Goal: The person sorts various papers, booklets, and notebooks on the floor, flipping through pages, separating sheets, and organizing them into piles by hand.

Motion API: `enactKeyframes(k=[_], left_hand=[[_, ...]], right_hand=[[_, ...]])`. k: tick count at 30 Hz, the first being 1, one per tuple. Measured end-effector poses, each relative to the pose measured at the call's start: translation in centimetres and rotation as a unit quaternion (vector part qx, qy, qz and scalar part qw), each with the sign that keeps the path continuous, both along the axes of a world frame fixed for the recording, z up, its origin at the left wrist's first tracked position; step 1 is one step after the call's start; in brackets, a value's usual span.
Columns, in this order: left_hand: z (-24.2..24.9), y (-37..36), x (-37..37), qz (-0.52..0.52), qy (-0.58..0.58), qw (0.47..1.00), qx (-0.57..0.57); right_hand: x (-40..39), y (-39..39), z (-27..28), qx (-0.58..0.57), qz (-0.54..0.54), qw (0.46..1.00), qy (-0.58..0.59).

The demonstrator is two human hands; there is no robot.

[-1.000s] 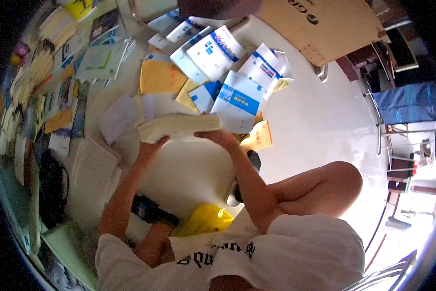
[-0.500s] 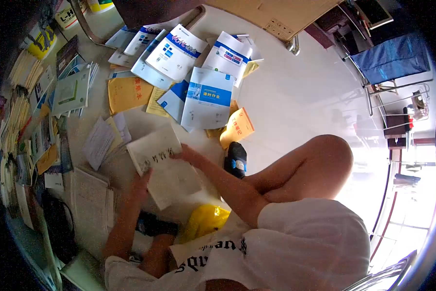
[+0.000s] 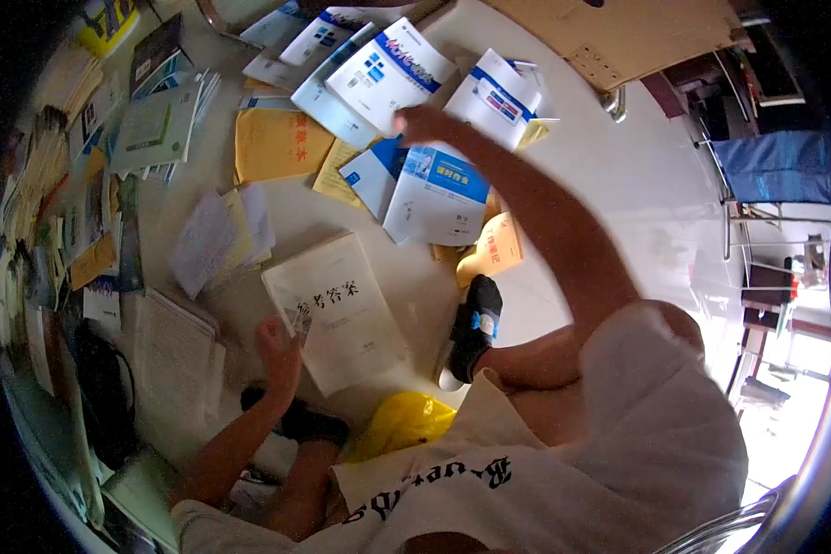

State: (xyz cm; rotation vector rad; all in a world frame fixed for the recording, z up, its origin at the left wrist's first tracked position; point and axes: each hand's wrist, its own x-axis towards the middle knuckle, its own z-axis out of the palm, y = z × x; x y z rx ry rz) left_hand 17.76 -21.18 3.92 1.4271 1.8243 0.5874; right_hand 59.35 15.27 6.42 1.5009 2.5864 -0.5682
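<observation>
A white booklet with black characters (image 3: 346,314) lies on the floor in front of me. My left hand (image 3: 279,351) is beside its lower left edge, fingers curled; whether it grips anything is unclear. My right hand (image 3: 423,126) reaches over the spread of books, at the lower right edge of a white book with a blue band (image 3: 388,78). Its fingertips are blurred, so contact cannot be made out. Just below that hand lies a blue and white workbook (image 3: 438,198). An orange notebook (image 3: 281,143) lies to the left.
Stacks of books and papers (image 3: 55,185) line the left side. Loose sheets (image 3: 207,235) lie nearer. A yellow bag (image 3: 406,423) is by my legs, and a small orange notebook (image 3: 497,247) by my foot. A cardboard box (image 3: 609,42) stands at the top, a blue bin (image 3: 780,169) at right.
My right hand has left the white booklet and moved up to the spread books. The booklet now rests flat, with my left hand lower beside it. The view has shifted.
</observation>
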Motion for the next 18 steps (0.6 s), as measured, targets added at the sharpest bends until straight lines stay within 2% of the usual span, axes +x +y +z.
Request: enactKeyframes(k=[1, 2, 3, 5, 7, 9, 10, 11, 13, 15, 16, 17, 18], left_hand=[[3.1, 0.6, 0.5, 0.006, 0.003, 1.000, -0.006], [6.4, 2.0, 1.4, -0.083, 0.003, 0.995, 0.055], [7.7, 3.4, 2.4, -0.171, 0.003, 0.979, 0.115], [5.2, 5.9, 4.4, -0.190, -0.016, 0.971, 0.142], [3.7, 9.3, 7.1, -0.227, -0.027, 0.955, 0.189], [2.4, 13.4, 10.0, -0.246, -0.019, 0.950, 0.192], [1.4, 15.7, 11.4, -0.251, -0.025, 0.949, 0.187], [0.9, 17.8, 12.8, -0.247, 0.021, 0.947, 0.205], [-0.7, 22.8, 15.3, -0.233, 0.078, 0.937, 0.249], [-2.8, 26.6, 17.8, -0.222, 0.113, 0.918, 0.309], [-3.8, 27.8, 18.9, -0.224, 0.163, 0.917, 0.286], [-4.7, 28.7, 19.9, -0.226, 0.214, 0.914, 0.261], [-5.1, 29.2, 20.5, -0.231, 0.217, 0.913, 0.256]], right_hand=[[2.6, 1.5, 1.0, -0.050, 0.025, 0.998, -0.010], [4.4, 2.1, 1.6, -0.066, 0.055, 0.990, -0.111], [4.5, 1.4, 2.0, -0.061, 0.076, 0.983, -0.158], [5.5, -0.1, -0.8, 0.088, 0.309, 0.938, -0.126], [3.8, -1.3, -1.8, 0.096, 0.361, 0.917, -0.139], [3.6, -1.3, -4.0, 0.120, 0.340, 0.927, -0.100], [3.3, -0.9, -3.4, 0.090, 0.362, 0.918, -0.136], [3.3, -0.7, -3.3, 0.058, 0.384, 0.905, -0.173], [5.3, 1.2, -6.1, -0.125, 0.260, 0.951, -0.112], [6.2, 1.1, -4.5, -0.162, 0.260, 0.945, -0.118], [6.9, 1.1, -1.6, -0.092, 0.318, 0.940, -0.079], [7.1, 0.6, 2.7, -0.035, 0.351, 0.929, -0.110], [7.3, -0.1, 6.8, 0.019, 0.384, 0.913, -0.136]])
